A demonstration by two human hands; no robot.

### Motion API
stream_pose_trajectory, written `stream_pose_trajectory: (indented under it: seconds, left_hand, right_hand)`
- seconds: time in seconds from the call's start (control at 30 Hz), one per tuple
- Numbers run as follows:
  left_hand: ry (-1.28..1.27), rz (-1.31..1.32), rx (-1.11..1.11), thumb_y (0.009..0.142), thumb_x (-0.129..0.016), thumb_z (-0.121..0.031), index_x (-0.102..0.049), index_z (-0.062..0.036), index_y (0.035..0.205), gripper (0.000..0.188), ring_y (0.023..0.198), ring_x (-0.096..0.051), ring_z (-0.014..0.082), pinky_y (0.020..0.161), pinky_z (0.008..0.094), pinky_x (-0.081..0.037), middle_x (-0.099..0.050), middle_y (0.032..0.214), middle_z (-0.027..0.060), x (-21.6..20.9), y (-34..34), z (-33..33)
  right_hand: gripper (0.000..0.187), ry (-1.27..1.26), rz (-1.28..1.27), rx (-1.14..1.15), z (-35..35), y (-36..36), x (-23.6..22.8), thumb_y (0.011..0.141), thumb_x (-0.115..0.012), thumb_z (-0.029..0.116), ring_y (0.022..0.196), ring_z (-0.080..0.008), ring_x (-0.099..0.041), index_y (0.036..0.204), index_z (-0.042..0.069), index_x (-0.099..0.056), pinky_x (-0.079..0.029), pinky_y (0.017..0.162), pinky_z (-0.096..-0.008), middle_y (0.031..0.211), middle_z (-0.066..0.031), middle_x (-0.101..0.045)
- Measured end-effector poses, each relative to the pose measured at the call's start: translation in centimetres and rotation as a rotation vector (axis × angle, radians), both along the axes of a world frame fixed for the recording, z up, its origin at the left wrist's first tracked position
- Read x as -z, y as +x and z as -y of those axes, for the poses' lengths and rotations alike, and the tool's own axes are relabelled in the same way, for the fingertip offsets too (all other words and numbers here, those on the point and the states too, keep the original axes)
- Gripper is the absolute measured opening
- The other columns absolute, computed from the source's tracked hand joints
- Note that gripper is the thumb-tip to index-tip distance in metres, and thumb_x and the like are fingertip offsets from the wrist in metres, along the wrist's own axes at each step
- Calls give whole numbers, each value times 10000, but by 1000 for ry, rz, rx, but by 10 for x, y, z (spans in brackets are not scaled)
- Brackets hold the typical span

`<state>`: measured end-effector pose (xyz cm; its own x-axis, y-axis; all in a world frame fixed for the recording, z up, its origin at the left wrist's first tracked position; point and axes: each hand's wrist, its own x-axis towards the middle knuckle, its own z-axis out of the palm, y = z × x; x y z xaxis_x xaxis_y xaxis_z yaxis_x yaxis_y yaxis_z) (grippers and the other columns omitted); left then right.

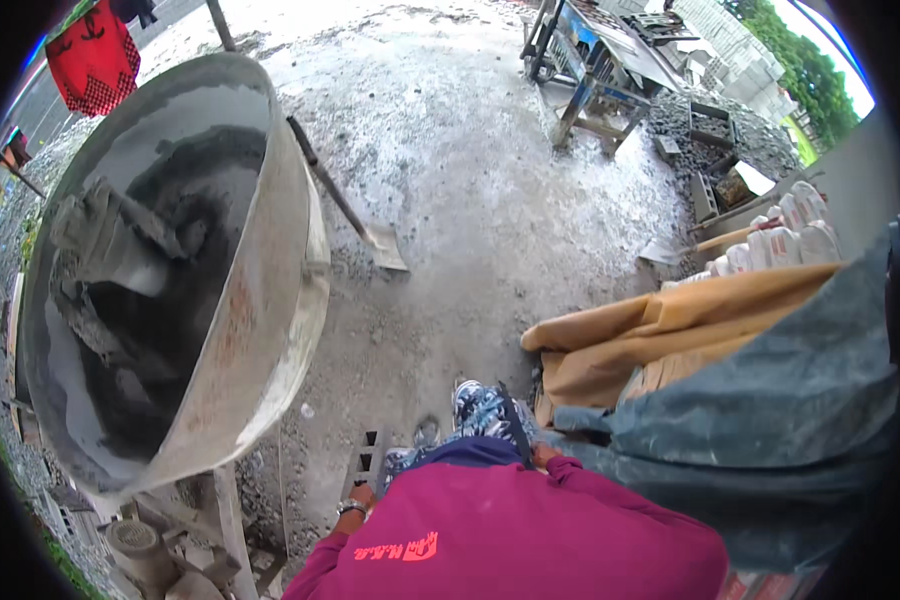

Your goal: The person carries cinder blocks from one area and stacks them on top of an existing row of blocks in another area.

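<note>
My left hand [362, 496], with a metal bracelet or watch at its wrist, hangs low at my left side. Its fingers look curled, and it overlaps the near end of a grey hollow concrete block [366, 462]; whether it grips the block is unclear. On my right, my right hand [544, 455] is close to my hip, beside a dark strap-like strip [517, 425]; its fingers are mostly hidden. A large concrete mixer drum [260, 330] stands tilted to my left, with wet grey mix [160, 370] around its blades.
A shovel [382, 248] leans against the drum's far side. Orange [670, 320] and blue-grey tarps [750, 400] cover a pile at the right, near white sacks [785, 235]. A blue metal stand [600, 75] is farther off, beside gravel [670, 120]. The mixer's motor [135, 540] sits near left.
</note>
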<state>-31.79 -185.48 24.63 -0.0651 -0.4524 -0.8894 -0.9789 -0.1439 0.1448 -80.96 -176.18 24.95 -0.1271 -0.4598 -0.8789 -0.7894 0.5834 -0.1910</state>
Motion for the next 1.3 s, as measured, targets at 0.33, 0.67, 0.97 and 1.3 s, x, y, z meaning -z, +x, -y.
stream_pose_trajectory:
  seconds: [0.33, 0.67, 0.97, 1.3]
  left_hand:
    - [1, -10, 89, 760, -544, -252, -642, 18, 876, 309, 933, -599, 397, 780, 454, -491, -615, 949, 270, 26, -203, 353]
    - [-39, -87, 126, 746, -566, -262, -653, 13, 840, 303, 908, -611, 389, 768, 445, -496, -625, 922, 263, 30, -341, 650]
    - [-23, -168, 251, 733, -585, -270, -664, 9, 807, 300, 886, -622, 382, 757, 436, -501, -633, 897, 257, 69, -441, 929]
    - [-66, -18, 245, 666, -621, -399, -653, 29, 744, 436, 835, -627, 371, 687, 434, -497, -636, 844, 243, 3, -537, 1244]
  right_hand:
    - [428, -85, -39, 197, 252, -182, 52, 780, -498, 252, 1115, -330, -529, 1198, 158, -502, -240, 991, -581, 1159, -155, -581]
    - [846, 0, -119, 120, 558, -306, 0, 588, -753, 462, 1098, -349, -535, 1294, 131, -424, -340, 943, -549, 1185, -179, -558]
    - [701, -22, -156, 160, 783, -435, 22, 751, -574, 529, 1146, -316, -504, 1333, 185, -387, -247, 1008, -545, 1239, -155, -528]
    - [710, -83, 76, 378, 1117, -505, 7, 742, -595, 486, 1136, -340, -512, 1352, 205, -366, -242, 1016, -550, 1208, -156, -553]
